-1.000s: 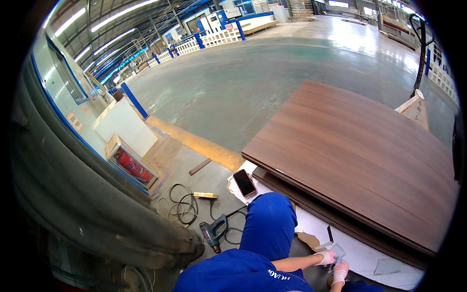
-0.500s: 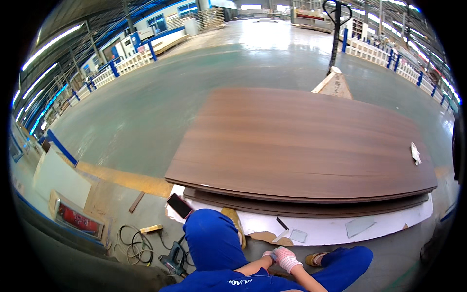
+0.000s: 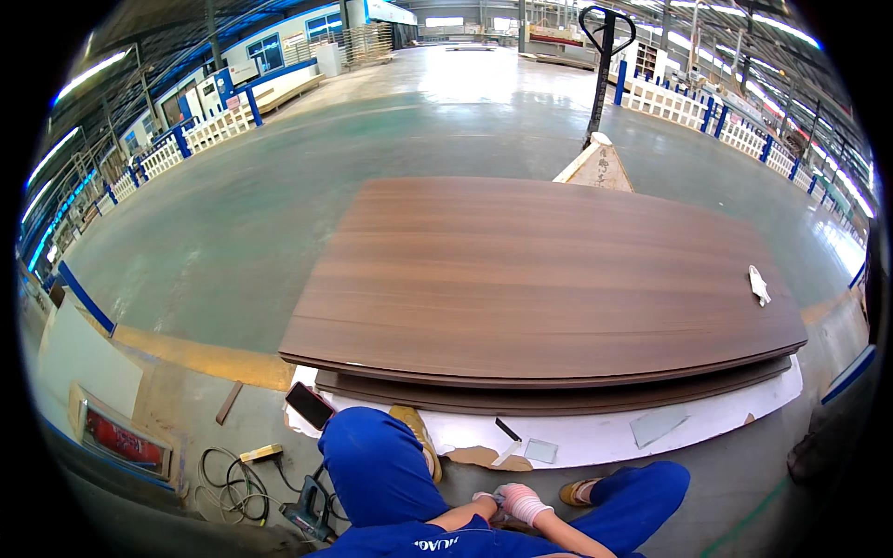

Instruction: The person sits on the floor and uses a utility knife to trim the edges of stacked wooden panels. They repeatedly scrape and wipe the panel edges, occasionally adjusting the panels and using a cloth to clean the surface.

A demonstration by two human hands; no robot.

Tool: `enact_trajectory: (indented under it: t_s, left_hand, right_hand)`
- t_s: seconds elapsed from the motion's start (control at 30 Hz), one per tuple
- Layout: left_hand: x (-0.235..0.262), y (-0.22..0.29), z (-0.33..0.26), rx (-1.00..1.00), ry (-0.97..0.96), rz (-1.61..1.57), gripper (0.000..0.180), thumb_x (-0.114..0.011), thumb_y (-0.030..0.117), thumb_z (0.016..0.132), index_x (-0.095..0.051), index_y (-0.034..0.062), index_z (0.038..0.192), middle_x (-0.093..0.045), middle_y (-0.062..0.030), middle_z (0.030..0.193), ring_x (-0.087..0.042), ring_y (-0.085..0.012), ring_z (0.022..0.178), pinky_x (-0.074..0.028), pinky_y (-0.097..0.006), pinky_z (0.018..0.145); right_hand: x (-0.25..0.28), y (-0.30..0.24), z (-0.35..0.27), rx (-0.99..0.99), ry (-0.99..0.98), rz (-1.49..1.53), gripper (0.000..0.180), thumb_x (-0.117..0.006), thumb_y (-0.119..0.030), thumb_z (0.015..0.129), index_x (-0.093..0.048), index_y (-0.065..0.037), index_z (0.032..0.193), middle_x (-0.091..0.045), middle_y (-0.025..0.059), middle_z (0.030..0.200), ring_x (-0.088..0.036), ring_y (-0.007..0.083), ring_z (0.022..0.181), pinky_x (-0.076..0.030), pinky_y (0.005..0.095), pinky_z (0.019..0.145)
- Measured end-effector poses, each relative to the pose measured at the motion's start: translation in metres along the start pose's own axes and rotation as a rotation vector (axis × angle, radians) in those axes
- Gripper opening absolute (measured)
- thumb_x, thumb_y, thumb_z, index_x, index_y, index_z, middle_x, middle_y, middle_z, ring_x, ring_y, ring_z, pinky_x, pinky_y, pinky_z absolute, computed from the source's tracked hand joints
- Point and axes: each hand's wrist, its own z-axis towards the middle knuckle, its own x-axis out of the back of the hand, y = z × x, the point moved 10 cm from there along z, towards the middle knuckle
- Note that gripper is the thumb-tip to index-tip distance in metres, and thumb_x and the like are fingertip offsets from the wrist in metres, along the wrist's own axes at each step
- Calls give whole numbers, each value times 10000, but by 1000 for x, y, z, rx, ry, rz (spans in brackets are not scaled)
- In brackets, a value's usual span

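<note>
My two gloved hands meet low in the view, between my knees in blue trousers. My right hand [image 3: 524, 503] wears a pale pink-white glove, its fingers curled against my left hand [image 3: 486, 499], which is mostly hidden. Whether either holds anything is not visible. Just beyond them on the floor lie a torn brown cardboard piece [image 3: 476, 457], a small grey square [image 3: 539, 451] and a thin black tool [image 3: 507, 429] on a white board [image 3: 605, 435]. A large stack of brown wood-grain panels [image 3: 539, 270] lies on that board.
A dark phone [image 3: 309, 405] lies by my left knee. A power drill [image 3: 305, 512], coiled cable [image 3: 226, 474], a yellow block [image 3: 261, 453] and a wood stick [image 3: 228, 402] sit at the left. A white rag [image 3: 759, 285] lies on the panels. A pallet jack [image 3: 605, 42] stands behind.
The view has swung right, so the panel stack now sits in the middle. My hands have stayed together low between my knees.
</note>
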Motion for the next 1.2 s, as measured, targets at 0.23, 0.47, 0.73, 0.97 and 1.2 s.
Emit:
enact_trajectory:
  t_s: [0.23, 0.47, 0.73, 0.97, 1.2]
  left_hand:
    - [2, 6, 15, 3, 26, -47, 374, -654, 331, 732, -665, 28, 952, -661, -204, 953, -643, -322, 884, -496, -419, 773]
    - [1, 41, 31, -36, 40, -74, 381, -661, 341, 727, -667, 28, 945, -660, -207, 956, -643, -321, 885, -497, -418, 768]
    - [19, 15, 36, 34, 86, -117, 389, -669, 352, 722, -668, 28, 938, -658, -210, 959, -644, -319, 885, -497, -416, 761]
    - [23, 18, 39, 42, 102, -139, 396, -676, 362, 717, -670, 28, 931, -657, -212, 962, -644, -317, 885, -497, -415, 756]
    - [28, 1, 44, 87, 143, -197, 404, -683, 371, 713, -671, 28, 925, -656, -215, 965, -645, -316, 885, -498, -414, 750]
  right_hand:
    - [1, 40, 9, -239, 302, 436, 237, -570, -231, 787, -681, -64, 913, -673, 158, 889, -654, 308, 805, -512, 388, 733]
    - [-66, 91, 29, 25, 182, 1312, 238, -560, -139, 801, -623, -27, 1002, -666, 106, 898, -636, 248, 771, -499, 349, 658]
    - [-15, 44, 18, -61, 0, 1125, 351, -637, -166, 783, -617, -51, 1115, -677, 98, 955, -644, 227, 895, -499, 339, 816]
    - [48, -31, 15, 194, 241, -271, 148, -613, -178, 707, -635, -60, 793, -651, 179, 746, -650, 366, 733, -507, 470, 581]
    - [98, -68, -15, 85, 455, -301, 135, -556, -181, 779, -653, -88, 769, -671, 133, 779, -668, 294, 736, -524, 431, 598]
